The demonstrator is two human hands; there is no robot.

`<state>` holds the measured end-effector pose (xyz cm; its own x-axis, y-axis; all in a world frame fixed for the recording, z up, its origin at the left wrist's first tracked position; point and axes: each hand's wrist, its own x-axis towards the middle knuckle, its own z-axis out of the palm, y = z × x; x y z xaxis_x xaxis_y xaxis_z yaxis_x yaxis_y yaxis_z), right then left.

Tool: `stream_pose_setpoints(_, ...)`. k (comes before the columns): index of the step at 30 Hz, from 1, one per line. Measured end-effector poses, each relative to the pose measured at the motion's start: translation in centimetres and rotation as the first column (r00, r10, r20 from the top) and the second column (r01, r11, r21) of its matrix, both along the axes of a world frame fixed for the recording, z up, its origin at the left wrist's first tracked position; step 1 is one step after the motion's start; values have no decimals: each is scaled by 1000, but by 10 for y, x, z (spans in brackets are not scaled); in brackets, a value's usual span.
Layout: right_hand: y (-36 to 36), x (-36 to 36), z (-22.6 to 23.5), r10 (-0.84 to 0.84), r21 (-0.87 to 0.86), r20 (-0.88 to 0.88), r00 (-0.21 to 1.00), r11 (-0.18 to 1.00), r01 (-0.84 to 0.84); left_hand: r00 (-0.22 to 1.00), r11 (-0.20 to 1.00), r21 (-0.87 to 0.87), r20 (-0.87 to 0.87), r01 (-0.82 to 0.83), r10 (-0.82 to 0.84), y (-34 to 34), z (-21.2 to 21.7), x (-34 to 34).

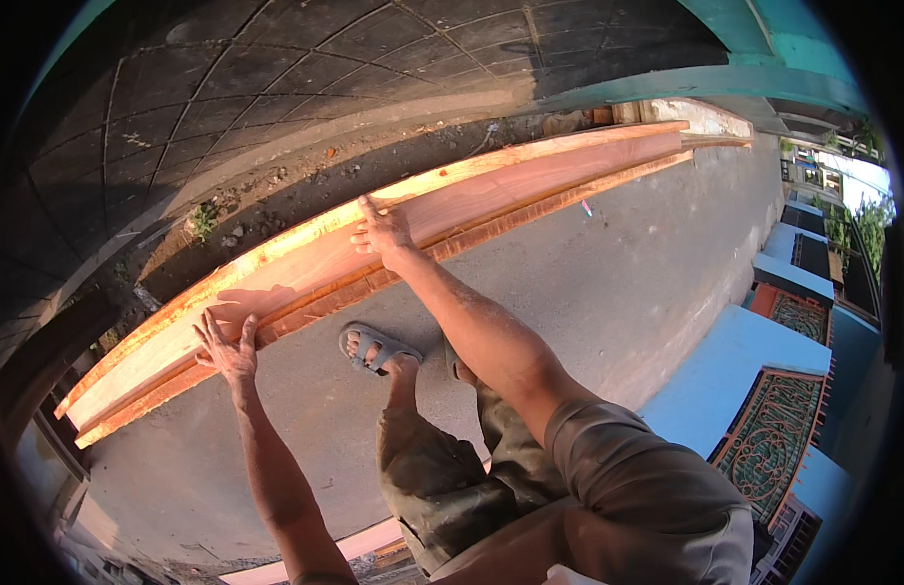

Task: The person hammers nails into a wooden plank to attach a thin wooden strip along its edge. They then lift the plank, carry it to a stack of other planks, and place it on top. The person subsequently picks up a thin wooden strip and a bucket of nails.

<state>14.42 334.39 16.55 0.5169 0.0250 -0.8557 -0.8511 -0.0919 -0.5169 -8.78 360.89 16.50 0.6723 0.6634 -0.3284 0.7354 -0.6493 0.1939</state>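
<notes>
A long reddish wooden plank (530,183) with rough, lighter edges runs from the lower left to the upper right, bent by the lens. Along its near side, a rough brown wooden edge (330,297) shows lower down; whether it is a separate board I cannot tell. My left hand (230,353) rests on the plank's left part with the fingers spread. Farther along, my right hand (382,234) lies on the plank near the middle, its fingers apart and the index finger reaching to the far edge. Neither hand is wrapped around anything.
My sandalled foot (376,348) stands on the grey pavement (608,283) close to the plank. Beyond lies a dirt strip (233,229) with stones and a small plant, then a dark tiled wall (276,78). Another board (369,541) is behind my legs. Blue walls (710,366) with ornate metalwork stand right.
</notes>
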Motion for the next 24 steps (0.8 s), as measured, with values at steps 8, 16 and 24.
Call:
stream_pose_setpoints(8,-131,-26,73,316,-203,376,871,945,-255,206,103,-714,-59,-692,977,-106,63,59)
stream_pose_setpoints(16,-348,-11,26,49,-637,254,966,760,129,116,95,-865,43,-493,992,-130,-44,51)
stream_pose_setpoints(24,-325,48,-72,-551,-328,325,769,697,638,291,84,-861,-77,-502,954,-111,-57,53)
